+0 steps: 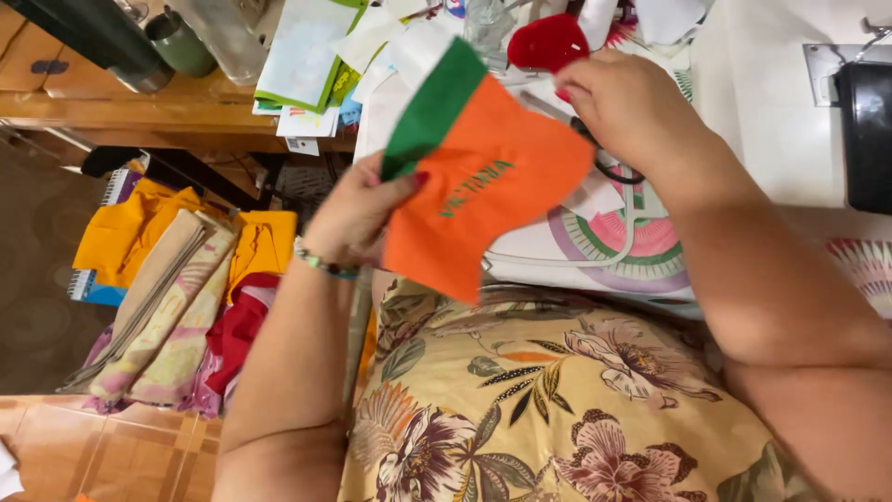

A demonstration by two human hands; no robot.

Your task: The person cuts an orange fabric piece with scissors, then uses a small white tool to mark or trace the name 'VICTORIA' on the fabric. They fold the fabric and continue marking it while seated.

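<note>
Currently both hands grip one orange cloth [483,186] with a green band along its upper edge, held up above the lap. Left hand [358,218]: fingers closed, pinching the cloth's lower left edge. Right hand [624,107]: fingers closed on the upper right corner.

Surroundings: a pile of folded fabrics [177,297] in yellow, red and patterned pink lies on the floor to the left; papers [307,56] rest on the wooden counter [139,112] above it; a red felt piece [550,42] sits just behind the right hand; a round patterned mat [632,246] lies on the white surface beneath.

Obstructions: the cloth covers part of the mat and the white surface. Scissors [613,172] under the right wrist are mostly hidden. A dark object [869,130] is cut off at the right edge
</note>
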